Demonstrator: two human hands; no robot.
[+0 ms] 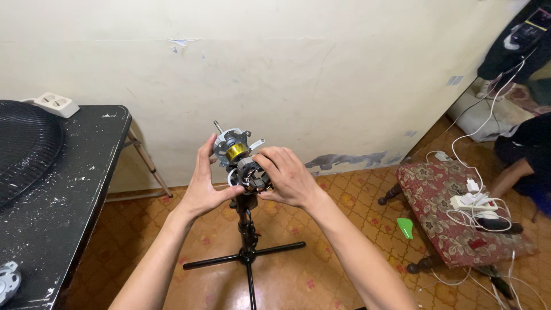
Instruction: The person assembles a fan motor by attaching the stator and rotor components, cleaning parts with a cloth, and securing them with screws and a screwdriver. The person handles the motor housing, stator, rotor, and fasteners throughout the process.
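A bare fan motor (234, 150), with a metal shaft, grey housing and a brass-coloured winding, sits atop a thin black stand (247, 241) with crossed feet on the floor. My left hand (205, 183) cups the motor's left side, thumb under it. My right hand (284, 175) grips the motor's rear lower part from the right, fingers curled over it. Part of the motor is hidden behind my fingers.
A black paint-flecked table (69, 189) stands at left, carrying a black fan grille (26, 146), a white power strip (56, 104) and a grey part (7, 282). A patterned footstool (459, 218) with chargers and white cables is at right, beside a green object (406, 228). Another person sits at far right (528, 166).
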